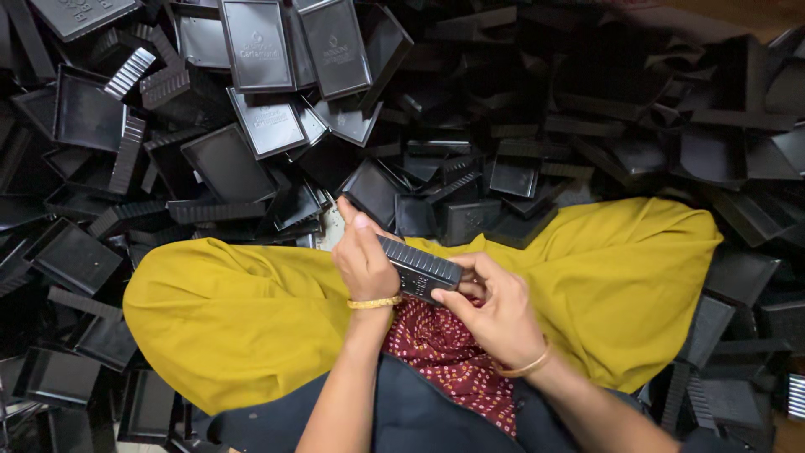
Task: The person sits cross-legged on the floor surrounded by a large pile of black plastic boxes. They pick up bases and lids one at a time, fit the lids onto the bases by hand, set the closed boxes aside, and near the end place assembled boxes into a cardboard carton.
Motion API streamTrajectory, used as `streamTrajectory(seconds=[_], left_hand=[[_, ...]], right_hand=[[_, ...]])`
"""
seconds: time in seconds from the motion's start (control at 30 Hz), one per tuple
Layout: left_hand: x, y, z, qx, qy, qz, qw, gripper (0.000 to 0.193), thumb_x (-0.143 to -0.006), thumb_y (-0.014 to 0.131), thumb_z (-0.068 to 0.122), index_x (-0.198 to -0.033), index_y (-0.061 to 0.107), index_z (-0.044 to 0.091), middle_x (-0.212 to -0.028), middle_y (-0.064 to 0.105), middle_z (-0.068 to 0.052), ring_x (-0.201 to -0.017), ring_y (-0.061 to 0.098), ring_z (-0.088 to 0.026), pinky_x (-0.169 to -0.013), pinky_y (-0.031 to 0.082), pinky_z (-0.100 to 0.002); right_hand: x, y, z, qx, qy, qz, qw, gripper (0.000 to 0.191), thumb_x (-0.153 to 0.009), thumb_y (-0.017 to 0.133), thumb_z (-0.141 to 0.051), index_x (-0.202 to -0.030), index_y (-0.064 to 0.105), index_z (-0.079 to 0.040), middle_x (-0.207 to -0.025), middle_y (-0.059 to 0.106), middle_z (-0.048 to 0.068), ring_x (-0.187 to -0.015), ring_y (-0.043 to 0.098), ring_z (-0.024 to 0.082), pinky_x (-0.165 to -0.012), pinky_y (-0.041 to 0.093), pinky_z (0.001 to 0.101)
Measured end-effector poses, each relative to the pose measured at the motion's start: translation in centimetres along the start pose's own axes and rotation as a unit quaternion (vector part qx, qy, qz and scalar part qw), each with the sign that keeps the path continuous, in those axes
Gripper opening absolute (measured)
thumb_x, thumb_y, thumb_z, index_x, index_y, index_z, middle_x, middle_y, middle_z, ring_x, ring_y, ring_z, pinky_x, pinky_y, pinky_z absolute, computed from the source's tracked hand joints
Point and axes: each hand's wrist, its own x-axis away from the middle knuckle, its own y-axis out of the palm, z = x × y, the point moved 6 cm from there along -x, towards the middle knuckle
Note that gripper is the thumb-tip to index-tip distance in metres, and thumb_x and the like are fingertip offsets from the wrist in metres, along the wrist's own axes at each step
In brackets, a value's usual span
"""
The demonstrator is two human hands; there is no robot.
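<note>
A small black ribbed box (417, 270) sits at the centre of the view, held over the person's lap between both hands. The left hand (362, 256) closes on its 9 o'clock end, thumb on top and fingers curled under. The right hand (495, 310) wraps its 4 o'clock end, fingers bent round the lower edge and thumb pressing the side. Both hands are closed on the piece; neither is free. Each wrist wears a gold bangle (375, 303).

Judging by the grip, the step in hand looks like fitting or checking two parts of the box against each other; whether a lid is seated I cannot tell, as the fingers hide the joint. The next move would call for even pressure from both thumbs and keeping the ribbed face square, since a skewed part could jam.

Under the hands lies a dark red dotted cloth (444, 352), and around it yellow fabric (235, 319) spreads over the knees from 9 to 3 o'clock. Beyond that, from 8 o'clock over 12 to 4 o'clock, a deep heap of black trays (251, 143) and lids lies jumbled, some face up, some tilted, several with ribbed edges.
</note>
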Motion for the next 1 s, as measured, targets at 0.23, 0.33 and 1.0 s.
streamTrajectory(seconds=[0.23, 0.33, 1.0], left_hand=[[-4.6, -0.6, -1.3, 0.004, -0.024, -0.02, 0.999, 0.03, -0.104, 0.054, 0.031, -0.11, 0.063, 0.003, -0.095, 0.066, -0.015, -0.087, 0.064, -0.03, -0.08, 0.053, -0.038], [-7.2, -0.4, -0.5, -0.247, 0.059, 0.007, 0.967, 0.041, -0.086, 0.075, 0.025, -0.118, 0.062, 0.003, -0.104, 0.065, -0.02, -0.095, 0.064, -0.038, -0.081, 0.051, -0.045], [0.2, 3.2, -5.4, 0.536, -0.383, -0.084, 0.748, 0.059, -0.104, 0.041, 0.055, -0.124, 0.057, 0.002, -0.114, 0.069, -0.017, -0.094, 0.073, -0.028, -0.081, 0.061, -0.039]], right_hand=[[-8.1, -7.2, -14.0, 0.028, -0.265, 0.035, 0.963, 0.031, -0.091, 0.076, -0.012, -0.113, 0.06, 0.003, -0.115, 0.058, 0.004, -0.1, 0.063, 0.014, -0.085, 0.062, 0.0323], [-10.4, -9.4, -16.6, -0.259, -0.255, 0.016, 0.932, 0.028, -0.108, 0.062, -0.014, -0.132, 0.063, 0.0, -0.118, 0.071, 0.011, -0.103, 0.067, 0.017, -0.092, 0.058, 0.0284], [-5.6, -4.3, -2.5, 0.097, -0.191, -0.047, 0.976, 0.037, -0.08, 0.086, -0.016, -0.102, 0.058, -0.007, -0.123, 0.063, 0.013, -0.115, 0.058, 0.023, -0.094, 0.05, 0.0363]])
